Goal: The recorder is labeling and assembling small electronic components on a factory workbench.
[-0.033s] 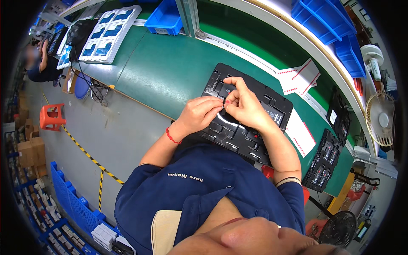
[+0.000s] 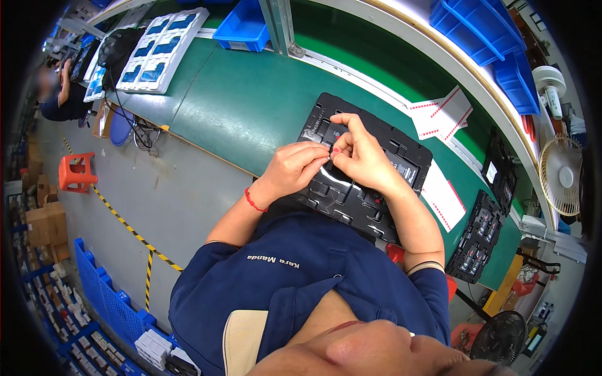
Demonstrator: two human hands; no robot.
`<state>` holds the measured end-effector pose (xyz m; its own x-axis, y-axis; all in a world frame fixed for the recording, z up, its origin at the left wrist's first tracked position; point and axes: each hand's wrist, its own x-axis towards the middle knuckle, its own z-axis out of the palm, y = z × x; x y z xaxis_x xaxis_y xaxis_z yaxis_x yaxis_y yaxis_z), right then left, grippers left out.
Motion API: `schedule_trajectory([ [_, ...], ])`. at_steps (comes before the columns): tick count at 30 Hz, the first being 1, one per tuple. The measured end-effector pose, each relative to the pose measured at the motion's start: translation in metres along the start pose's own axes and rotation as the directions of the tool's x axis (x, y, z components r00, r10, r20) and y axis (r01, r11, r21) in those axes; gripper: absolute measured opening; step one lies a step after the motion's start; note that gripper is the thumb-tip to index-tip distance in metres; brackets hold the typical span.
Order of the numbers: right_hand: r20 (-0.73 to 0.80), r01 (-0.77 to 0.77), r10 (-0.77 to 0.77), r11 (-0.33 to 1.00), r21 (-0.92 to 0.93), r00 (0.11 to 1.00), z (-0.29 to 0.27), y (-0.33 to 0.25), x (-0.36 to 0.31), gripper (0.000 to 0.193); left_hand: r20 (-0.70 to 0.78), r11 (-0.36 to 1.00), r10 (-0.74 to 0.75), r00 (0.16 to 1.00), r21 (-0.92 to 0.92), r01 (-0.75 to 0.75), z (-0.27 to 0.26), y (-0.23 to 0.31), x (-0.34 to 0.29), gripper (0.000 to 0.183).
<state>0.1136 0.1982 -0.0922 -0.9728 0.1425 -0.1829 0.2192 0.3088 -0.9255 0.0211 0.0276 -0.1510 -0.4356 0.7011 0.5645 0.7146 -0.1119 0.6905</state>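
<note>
Your two bare hands meet over a broad black tray (image 2: 392, 139), which lies on the green table (image 2: 232, 81) at the edge nearest you, straight ahead of your chest. The tray has molded ridges and hollows, and a patch of pale print shows beside your right hand. Your left hand (image 2: 296, 166), with a red string bracelet (image 2: 254, 200) on its wrist, has thumb and fingertips pinched together. Your right hand (image 2: 364, 160) is curled, its thumb and forefinger bent to meet the left fingertips. A small red spot (image 2: 335, 150) shows at the right fingertips; whether either hand grips anything there is too small to tell.

Taking your fingertips as the middle of the clock, a white sheet (image 2: 442, 203) with red dots along its edge lies at 4 o'clock, just beside the tray. More dotted sheets (image 2: 442, 113) lie overlapping between 2 and 3. Farther out at 4 sits a smaller black tray (image 2: 480, 238) holding dark parts. At 10 o'clock, well apart, is a white tray (image 2: 163, 50) with blue pieces in its pockets; at 11, a blue bin (image 2: 241, 28). On the floor at 9 stands a red stool (image 2: 77, 172). Another person (image 2: 63, 100) is far off between 9 and 10.
</note>
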Motion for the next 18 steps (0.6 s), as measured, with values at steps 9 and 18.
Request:
schedule_trajectory([
  [9, -0.026, 0.0, 0.0, 1.0, 0.01, 1.0, 0.0023, 0.0035, 0.0009, 0.06, 0.0, 1.0, 0.014, 1.0, 0.003, -0.014, 0.0007, -0.0019, 0.0009, 0.013],
  [18, -0.074, 0.012, -0.03, 0.973, -0.232, 0.997, 0.0068, -0.0007, -0.0039, 0.064, 0.006, 1.0, 0.012, 1.0, 0.003, -0.012, 0.0015, 0.0024, -0.0022, 0.013],
])
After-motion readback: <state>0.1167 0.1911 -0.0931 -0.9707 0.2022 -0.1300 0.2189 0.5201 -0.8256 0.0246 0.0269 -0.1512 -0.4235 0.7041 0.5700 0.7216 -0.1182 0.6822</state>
